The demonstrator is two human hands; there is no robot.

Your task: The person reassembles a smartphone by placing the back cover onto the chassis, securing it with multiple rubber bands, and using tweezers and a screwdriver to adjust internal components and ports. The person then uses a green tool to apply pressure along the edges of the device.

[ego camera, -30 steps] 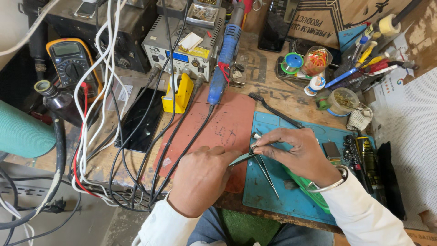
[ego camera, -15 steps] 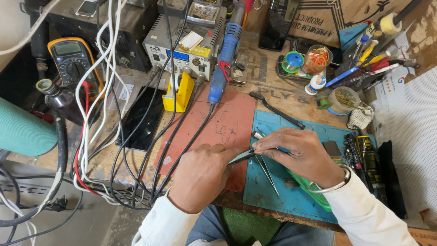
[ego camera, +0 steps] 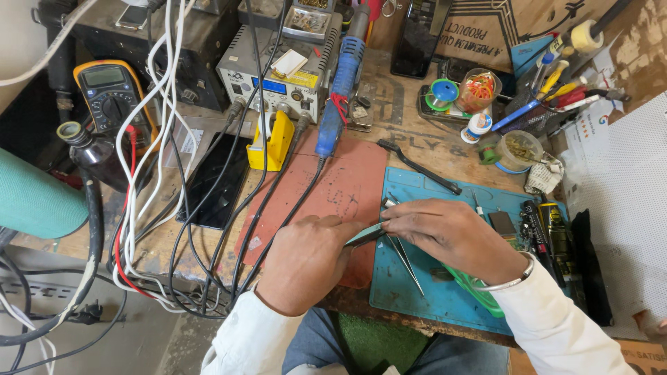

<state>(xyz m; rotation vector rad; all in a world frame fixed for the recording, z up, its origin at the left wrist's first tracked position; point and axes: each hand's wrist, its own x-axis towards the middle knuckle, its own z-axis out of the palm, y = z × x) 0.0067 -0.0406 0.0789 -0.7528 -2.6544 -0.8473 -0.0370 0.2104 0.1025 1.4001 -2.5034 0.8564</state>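
Nothing moved: both hands (ego camera: 306, 260) (fingers curled) pinch thin strip (ego camera: 366, 235).

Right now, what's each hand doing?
Left hand: closed on one end of a thin green board.
Right hand: pinching the board's other end.

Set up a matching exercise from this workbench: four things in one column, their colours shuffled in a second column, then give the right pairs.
Things:
1. Multimeter
2. Work mat under the right hand
3. Mat under the left hand
4. Brush lying between the two mats

Colours:
A. black
B. reddish brown
C. orange casing
D. blue

Pairs: 1-C, 2-D, 3-B, 4-A
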